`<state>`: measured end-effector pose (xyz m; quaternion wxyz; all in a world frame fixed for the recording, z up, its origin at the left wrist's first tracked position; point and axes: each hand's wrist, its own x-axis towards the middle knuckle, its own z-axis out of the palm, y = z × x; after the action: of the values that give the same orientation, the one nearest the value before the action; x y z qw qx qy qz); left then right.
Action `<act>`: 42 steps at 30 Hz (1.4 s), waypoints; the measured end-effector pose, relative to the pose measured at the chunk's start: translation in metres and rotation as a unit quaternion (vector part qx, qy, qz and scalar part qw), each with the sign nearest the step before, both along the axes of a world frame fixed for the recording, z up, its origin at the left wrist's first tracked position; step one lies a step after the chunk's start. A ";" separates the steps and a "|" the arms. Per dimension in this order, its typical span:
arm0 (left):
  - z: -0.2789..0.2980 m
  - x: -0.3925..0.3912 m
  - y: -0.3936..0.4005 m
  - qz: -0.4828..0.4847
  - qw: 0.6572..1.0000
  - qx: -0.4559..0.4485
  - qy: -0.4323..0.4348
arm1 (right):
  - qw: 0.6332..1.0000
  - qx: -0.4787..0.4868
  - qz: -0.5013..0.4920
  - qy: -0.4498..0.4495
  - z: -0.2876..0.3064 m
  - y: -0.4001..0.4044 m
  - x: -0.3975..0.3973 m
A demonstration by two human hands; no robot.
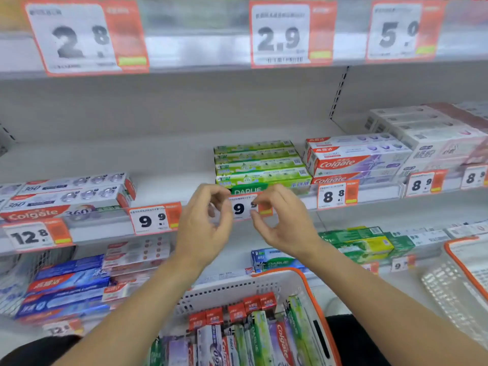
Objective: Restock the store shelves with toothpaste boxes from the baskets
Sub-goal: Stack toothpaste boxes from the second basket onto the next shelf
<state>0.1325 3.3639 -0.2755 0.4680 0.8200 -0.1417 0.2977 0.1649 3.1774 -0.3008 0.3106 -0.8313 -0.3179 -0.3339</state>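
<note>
Green and white cardboard made up the Darlie stack [260,165] at the middle of the shelf [171,165], and everything else is placed from it. Far left of the stack lay the Colgate 360 boxes [71,196], with a bare stretch of shelf between them and it. Just left of and below the stack's front edge hovered the left hand [204,225], fingers curled loosely toward the thumb, half open and holding nothing. Between the two hands, on the shelf rail below the stack, hung the 9.9 price tag [244,208]; whether any fingertip touched it I could not tell. Just right of that was the right hand [284,220], curled the same way, narrow but empty. Touching the stack on its right sat the purple Colgate boxes [353,159]. Well below the stack, nearest the person, the white basket [303,283] with its orange rim held more toothpaste boxes standing on end, green Darlie ones [260,336] among them.

The step in hand looked like squaring up the green stack or its tag. To do it well, both hands should press the front boxes flush with the shelf lip, labels facing out, then go down for matching green boxes and lay them flat on top or in the gap to the left.
</note>
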 end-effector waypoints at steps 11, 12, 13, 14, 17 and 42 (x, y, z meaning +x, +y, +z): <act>-0.253 -0.101 0.000 -0.148 0.800 0.295 0.501 | 0.785 -0.207 -0.176 0.557 -0.204 -0.040 -0.110; -0.266 -0.109 0.002 -0.147 0.792 0.279 0.522 | 0.773 -0.216 -0.198 0.563 -0.216 -0.043 -0.119; -0.275 -0.115 0.002 -0.145 0.785 0.258 0.545 | 0.757 -0.225 -0.217 0.573 -0.225 -0.046 -0.125; -0.282 -0.119 0.000 -0.140 0.778 0.236 0.564 | 0.741 -0.230 -0.230 0.587 -0.232 -0.048 -0.129; -0.293 -0.120 -0.018 -0.140 0.761 0.208 0.599 | 0.707 -0.188 -0.254 0.632 -0.243 -0.043 -0.133; -0.308 -0.120 -0.042 -0.076 0.646 -0.118 0.751 | 0.514 0.146 -0.157 0.831 -0.248 -0.055 -0.146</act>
<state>0.0123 3.3219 -0.5840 0.5279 0.6868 0.2330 -0.4421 0.0187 3.1226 -0.5491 0.4923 -0.7093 0.2740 0.4236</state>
